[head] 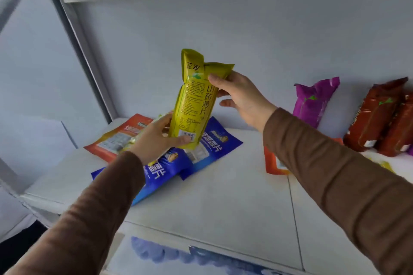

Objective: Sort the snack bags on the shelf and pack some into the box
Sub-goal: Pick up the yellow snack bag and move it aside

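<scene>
Head view — close, facing shelf (223,203)

Looks like you're in some kind of small shop or stockroom mock-up, honestly. You've got a plain white metal shelf (234,185) with an angled steel upright (85,55), bare pale walls behind it, and packaged snacks all over: blue chip bags (201,154) lying flat, an orange bag (116,138), a purple bag (312,102) and red-brown bags (375,118) leaning on the back wall.

Bare white shelf (234,185) lies open between the blue bags (169,162) and the purple bag (312,102), orange pouch (273,162) intruding
</scene>
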Motion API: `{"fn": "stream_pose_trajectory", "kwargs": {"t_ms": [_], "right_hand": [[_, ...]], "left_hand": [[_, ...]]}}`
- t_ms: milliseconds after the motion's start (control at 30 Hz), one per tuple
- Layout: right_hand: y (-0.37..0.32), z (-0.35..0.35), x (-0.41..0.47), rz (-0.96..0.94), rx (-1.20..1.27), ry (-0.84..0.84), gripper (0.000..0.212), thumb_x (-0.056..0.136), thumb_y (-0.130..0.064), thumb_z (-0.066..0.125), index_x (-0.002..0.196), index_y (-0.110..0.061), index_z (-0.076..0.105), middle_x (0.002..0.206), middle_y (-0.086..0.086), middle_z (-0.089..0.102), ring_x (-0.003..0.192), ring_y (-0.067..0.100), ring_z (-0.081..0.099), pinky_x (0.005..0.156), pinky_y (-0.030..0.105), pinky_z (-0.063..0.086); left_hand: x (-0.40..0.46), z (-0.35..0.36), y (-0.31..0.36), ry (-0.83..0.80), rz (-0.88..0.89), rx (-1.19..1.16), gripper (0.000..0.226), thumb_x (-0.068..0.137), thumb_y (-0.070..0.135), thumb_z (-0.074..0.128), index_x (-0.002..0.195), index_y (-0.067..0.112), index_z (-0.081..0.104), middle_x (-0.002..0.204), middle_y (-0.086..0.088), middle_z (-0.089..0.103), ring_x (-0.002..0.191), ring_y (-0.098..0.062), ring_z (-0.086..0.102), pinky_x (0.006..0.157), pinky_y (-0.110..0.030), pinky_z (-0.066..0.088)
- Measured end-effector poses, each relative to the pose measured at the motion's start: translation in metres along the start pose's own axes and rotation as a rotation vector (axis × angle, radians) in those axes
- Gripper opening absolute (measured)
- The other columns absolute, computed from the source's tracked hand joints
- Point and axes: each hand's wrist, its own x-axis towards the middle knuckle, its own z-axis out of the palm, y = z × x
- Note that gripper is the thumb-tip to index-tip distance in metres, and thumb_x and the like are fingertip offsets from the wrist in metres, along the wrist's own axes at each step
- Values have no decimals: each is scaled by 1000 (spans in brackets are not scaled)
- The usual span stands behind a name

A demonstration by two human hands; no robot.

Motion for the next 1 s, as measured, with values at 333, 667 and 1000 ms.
{"fn": "stream_pose_trajectory", "kwargs": {"t_ms": [333,667,1000], "right_hand": [[8,120,121,-84,-61,24,28,93,-24,71,112,-10,56,102,1,65,86,16,65,66,30,48],[52,195,187,-3,-269,145,31,90,-30,73,113,-10,63,100,3,65,87,20,61,72,35,48],[92,215,207,128,-507,210,26,91,-37,70,100,-14,63,103,5,67,98,27,64,84,36,49]], "left_hand": [[75,-104,-98,167,-38,62,50,76,28,85,116,18,57,108,3,70,99,-15,66,79,-38,57],[131,-148,-189,131,-55,227,39,75,43,82,105,28,62,105,4,67,97,-19,61,84,-39,50],[160,-142,-222,-21,-206,434,67,73,60,77,126,25,60,125,-6,63,104,-25,63,93,-47,52]]}}
